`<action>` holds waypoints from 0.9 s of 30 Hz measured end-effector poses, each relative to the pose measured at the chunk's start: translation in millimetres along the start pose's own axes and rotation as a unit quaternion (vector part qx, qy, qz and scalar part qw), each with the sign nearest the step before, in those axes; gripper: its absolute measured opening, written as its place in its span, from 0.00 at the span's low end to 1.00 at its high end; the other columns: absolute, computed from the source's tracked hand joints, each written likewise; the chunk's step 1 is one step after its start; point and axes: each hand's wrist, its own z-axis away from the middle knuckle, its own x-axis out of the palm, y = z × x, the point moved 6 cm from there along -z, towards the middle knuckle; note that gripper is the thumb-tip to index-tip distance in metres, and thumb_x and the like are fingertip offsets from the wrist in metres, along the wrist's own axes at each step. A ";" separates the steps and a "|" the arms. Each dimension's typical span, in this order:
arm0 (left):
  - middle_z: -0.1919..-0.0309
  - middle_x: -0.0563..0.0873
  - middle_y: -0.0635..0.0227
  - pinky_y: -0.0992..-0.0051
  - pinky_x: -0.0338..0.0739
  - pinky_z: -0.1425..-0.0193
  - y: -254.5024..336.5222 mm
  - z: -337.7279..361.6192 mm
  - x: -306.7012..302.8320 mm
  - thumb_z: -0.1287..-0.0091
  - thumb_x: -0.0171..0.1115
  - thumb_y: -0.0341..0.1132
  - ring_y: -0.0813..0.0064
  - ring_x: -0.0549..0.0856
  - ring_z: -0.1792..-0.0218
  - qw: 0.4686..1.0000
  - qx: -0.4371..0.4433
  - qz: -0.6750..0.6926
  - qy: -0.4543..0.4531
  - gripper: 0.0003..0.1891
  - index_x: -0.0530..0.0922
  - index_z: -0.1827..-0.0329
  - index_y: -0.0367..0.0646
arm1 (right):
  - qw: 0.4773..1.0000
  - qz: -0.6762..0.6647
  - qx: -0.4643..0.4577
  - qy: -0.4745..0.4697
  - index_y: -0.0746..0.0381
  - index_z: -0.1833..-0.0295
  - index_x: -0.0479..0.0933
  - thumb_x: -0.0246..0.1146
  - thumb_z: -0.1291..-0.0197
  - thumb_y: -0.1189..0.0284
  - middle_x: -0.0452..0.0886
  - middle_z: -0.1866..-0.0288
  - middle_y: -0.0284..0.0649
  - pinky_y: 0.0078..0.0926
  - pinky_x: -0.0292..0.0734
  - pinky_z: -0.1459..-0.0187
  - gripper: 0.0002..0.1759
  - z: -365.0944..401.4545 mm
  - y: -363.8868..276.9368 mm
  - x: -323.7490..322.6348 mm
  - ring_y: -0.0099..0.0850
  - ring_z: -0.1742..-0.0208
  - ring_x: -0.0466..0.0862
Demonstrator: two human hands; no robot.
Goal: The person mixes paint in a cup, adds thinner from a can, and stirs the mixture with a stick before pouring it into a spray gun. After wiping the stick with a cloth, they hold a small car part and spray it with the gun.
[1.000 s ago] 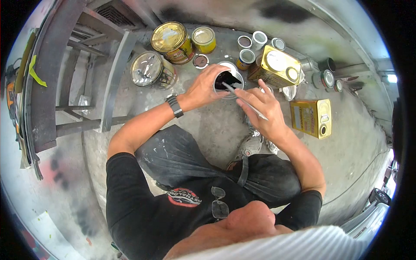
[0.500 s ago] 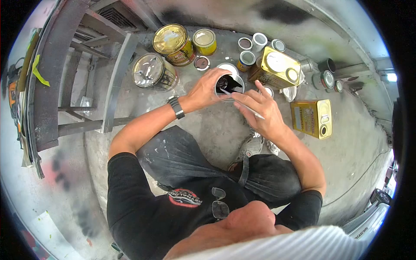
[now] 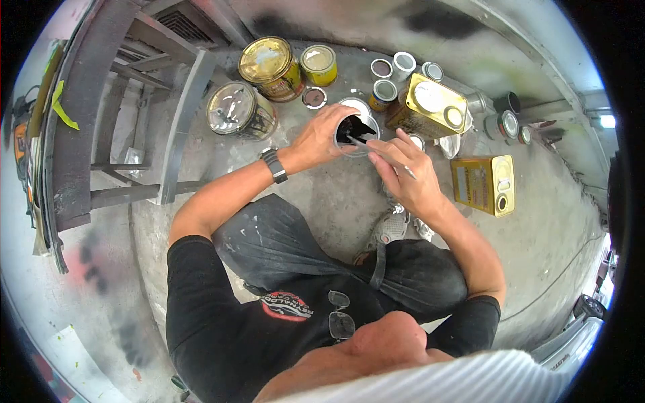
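Since a second ago the stick [image 3: 358,142] has swung to a flatter slant across the view, its lower end inside the cup [image 3: 361,127]. At the far left stands a grey wooden frame [image 3: 176,127], and next to it are a can with a silvery lid [image 3: 232,107], a bigger gold-lidded can [image 3: 266,60] and a smaller yellow can [image 3: 319,65], with a low open tin [image 3: 314,98] just in front. Left hand [image 3: 316,142], a dark watch [image 3: 273,166] on its wrist, wraps the side of the cup, which is held tipped, its mouth toward the camera, over the concrete floor [image 3: 316,201]. Black covers much of the cup's inside; where any liquid ends is hard to tell. Right hand [image 3: 411,171] pinches the stick between thumb and fingers, and its upper end juts past the palm. Beyond that hand stands a tall gold can [image 3: 435,104] among small tins, and farther right is another gold can [image 3: 482,185], well apart from both hands.
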 end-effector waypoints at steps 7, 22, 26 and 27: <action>0.39 0.84 0.55 0.59 0.80 0.32 0.7 -2.2 -3.7 0.50 0.86 0.31 0.50 0.84 0.37 1.000 0.004 -0.002 0.017 0.39 0.76 0.33 0.42 | 1.000 -0.007 0.002 0.011 0.59 0.40 0.83 0.73 0.35 0.74 0.86 0.61 0.42 0.61 0.79 0.33 0.18 -1.4 0.9 -0.9 0.46 0.60 0.88; 0.39 0.84 0.56 0.59 0.81 0.34 -4.5 -1.2 -3.3 0.49 0.87 0.36 0.52 0.85 0.38 1.000 -0.005 -0.007 0.015 0.41 0.75 0.32 0.42 | 0.994 -0.069 0.078 0.012 0.61 0.44 0.87 0.70 0.31 0.76 0.91 0.57 0.45 0.54 0.79 0.30 0.12 1.1 9.8 -4.2 0.45 0.61 0.90; 0.38 0.85 0.57 0.61 0.82 0.34 -9.4 1.7 -4.0 0.48 0.88 0.38 0.56 0.86 0.38 0.999 -0.029 0.012 0.029 0.42 0.74 0.30 0.42 | 0.988 -0.088 0.110 0.055 0.64 0.45 0.87 0.68 0.30 0.76 0.91 0.59 0.46 0.50 0.78 0.29 0.10 -8.8 1.3 -34.4 0.39 0.62 0.90; 0.38 0.85 0.57 0.62 0.82 0.33 -12.0 2.2 -5.5 0.48 0.88 0.39 0.57 0.86 0.37 0.998 -0.037 0.017 0.038 0.42 0.74 0.30 0.42 | 0.988 -0.080 0.115 0.059 0.65 0.46 0.87 0.67 0.29 0.76 0.91 0.58 0.46 0.50 0.78 0.29 0.10 -8.9 -2.1 -42.9 0.39 0.61 0.90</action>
